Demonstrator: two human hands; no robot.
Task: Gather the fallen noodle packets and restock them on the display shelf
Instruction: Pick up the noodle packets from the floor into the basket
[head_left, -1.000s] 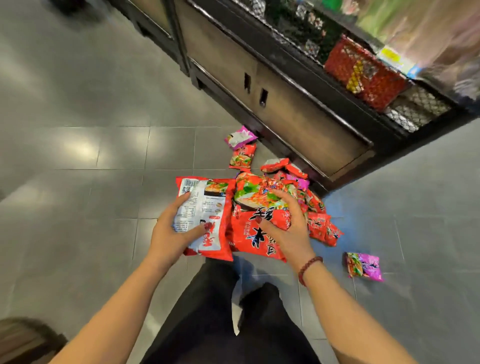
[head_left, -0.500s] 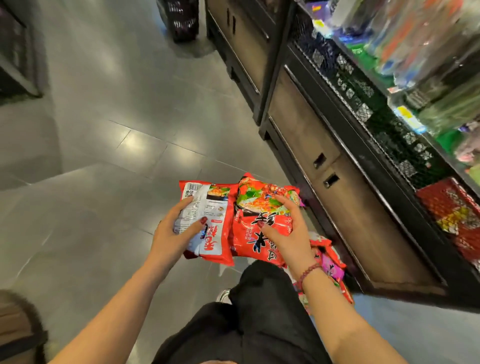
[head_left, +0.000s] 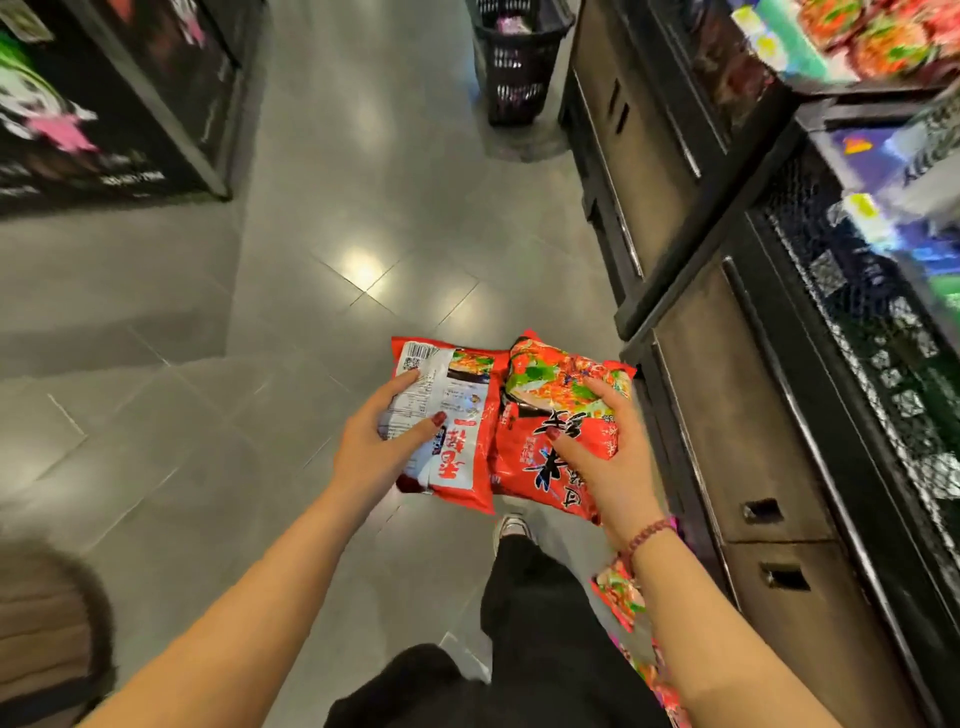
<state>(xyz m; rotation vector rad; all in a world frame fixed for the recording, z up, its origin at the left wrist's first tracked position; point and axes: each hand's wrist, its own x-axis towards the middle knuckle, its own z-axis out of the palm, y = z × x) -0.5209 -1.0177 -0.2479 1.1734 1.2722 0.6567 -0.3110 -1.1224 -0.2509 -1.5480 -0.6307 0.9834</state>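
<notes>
My left hand (head_left: 382, 447) grips a red noodle packet (head_left: 457, 447) with its white printed back facing up. Beside it my right hand (head_left: 602, 452) grips a stack of red noodle packets (head_left: 545, 415), front side up with a noodle picture. Both are held in the air above the floor. More fallen packets (head_left: 618, 592) lie on the floor by my right forearm, partly hidden by it. The display shelf (head_left: 883, 332) with black mesh fronts runs along the right; red packets (head_left: 883, 36) sit on it at the top right.
Dark cabinet doors (head_left: 743, 426) sit under the shelf on the right. A black shopping basket (head_left: 514, 62) stands in the aisle ahead. A dark display unit (head_left: 104, 104) is at the left. My black trousers and a shoe (head_left: 511, 527) are below the packets.
The view has lifted from the floor pile up toward the aisle and shelf. Both hands have kept their packets and risen with them; the floor pile has dropped behind my right arm.
</notes>
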